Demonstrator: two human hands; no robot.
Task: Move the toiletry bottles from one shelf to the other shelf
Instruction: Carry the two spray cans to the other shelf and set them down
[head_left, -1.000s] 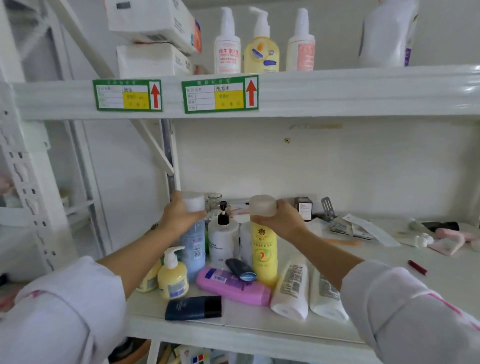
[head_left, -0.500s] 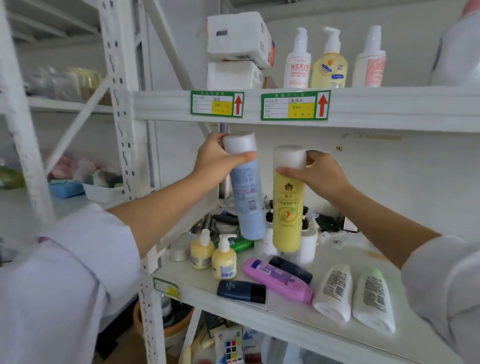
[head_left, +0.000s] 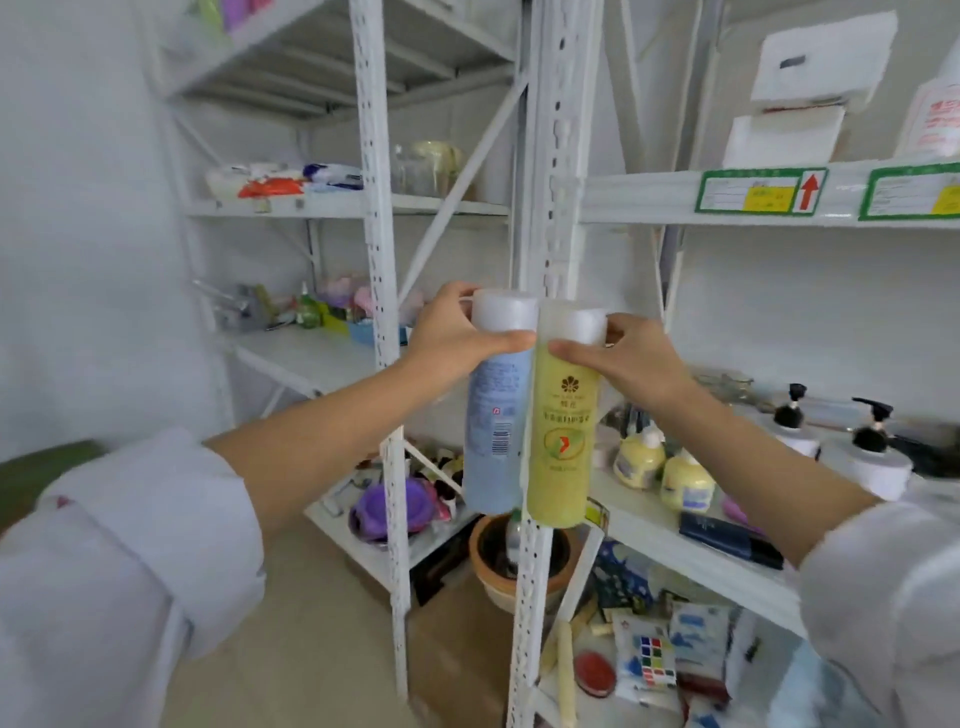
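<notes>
Both hands are clenched around bottles held up in the air, side by side and touching. Left hand wraps the neck of the blue bottle just under its white cap, thumb across the front. Right hand has its grip on the yellow bottle at the same height, fingers laid across the front below its pale cap. Each bottle hangs upright, in front of the white post between two shelf units.

Right of the post, the right shelf carries more toiletries: two small yellow pump bottles near the post, two white bottles with black pumps further back, and a dark tube lying flat at the front edge. Left of the post, the left shelf has a bare stretch, with blurred small items at its back. White sleeves cover both forearms up to near the elbow.
</notes>
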